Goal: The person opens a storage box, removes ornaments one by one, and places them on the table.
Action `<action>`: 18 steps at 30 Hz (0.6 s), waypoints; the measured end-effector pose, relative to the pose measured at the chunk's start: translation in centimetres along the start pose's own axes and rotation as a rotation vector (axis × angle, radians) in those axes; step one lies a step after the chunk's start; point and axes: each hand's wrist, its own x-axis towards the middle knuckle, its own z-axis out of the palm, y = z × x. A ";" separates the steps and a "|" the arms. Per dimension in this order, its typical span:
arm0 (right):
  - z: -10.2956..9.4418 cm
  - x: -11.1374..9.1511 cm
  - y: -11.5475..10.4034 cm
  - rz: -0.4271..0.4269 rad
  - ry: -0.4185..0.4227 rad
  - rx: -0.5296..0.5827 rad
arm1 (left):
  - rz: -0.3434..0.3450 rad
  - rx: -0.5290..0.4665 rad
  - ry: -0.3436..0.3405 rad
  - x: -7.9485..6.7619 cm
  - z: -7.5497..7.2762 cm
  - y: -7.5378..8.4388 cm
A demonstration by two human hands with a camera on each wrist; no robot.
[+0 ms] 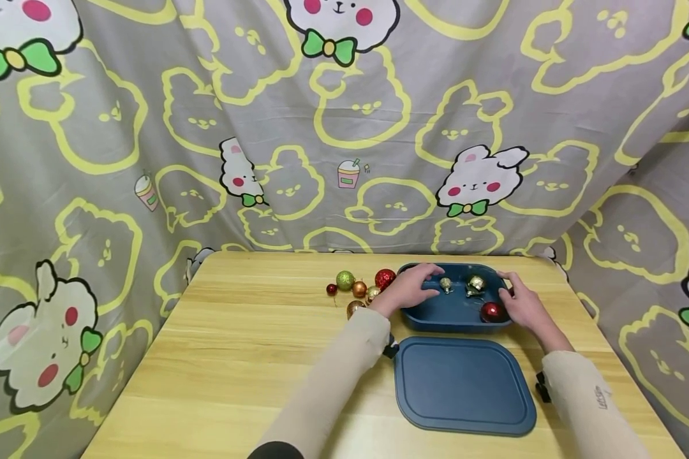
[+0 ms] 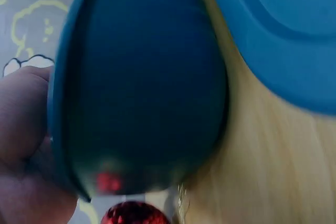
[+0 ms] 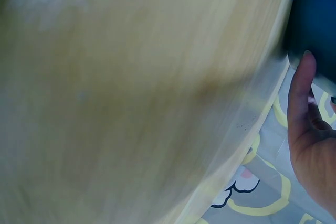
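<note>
A dark blue rectangular container [image 1: 448, 312] stands open at the back right of the table. Inside it are a small gold ornament [image 1: 446, 284], a larger gold ball ornament [image 1: 475, 285] and a shiny red ball ornament [image 1: 492, 312]. My left hand [image 1: 407, 290] reaches over the container's left end, thumb and fingers apart, with nothing between them. At the opposite end my right hand [image 1: 522, 303] grips the rim, its thumb and fingers at the edge. In the right wrist view, a straight digit of the right hand [image 3: 312, 140] lies along the container's outer wall.
A flat blue lid [image 1: 465, 386] lies in front of the container. Left of the container are several ornaments, among them a green glitter ball [image 1: 345, 280], a red glitter ball [image 1: 385, 278] and a copper ball [image 1: 359, 289]. A patterned curtain [image 1: 379, 159] hangs behind the wooden table [image 1: 235, 357].
</note>
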 end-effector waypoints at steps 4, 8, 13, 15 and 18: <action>0.0 -0.3 0.1 -0.002 0.009 -0.003 | -0.041 0.047 -0.013 1.4 1.1 0.6; 0.1 -0.3 0.2 0.003 0.015 -0.002 | -0.060 0.080 -0.042 2.5 2.0 0.8; 0.3 0.0 0.2 0.014 0.002 0.002 | -0.040 0.143 -0.099 3.2 3.2 0.5; 0.2 0.0 0.1 0.013 0.003 0.002 | -0.033 0.172 -0.115 3.3 3.5 0.5; 0.1 -0.1 0.0 0.014 0.007 -0.003 | -0.026 0.194 -0.127 3.4 3.8 0.5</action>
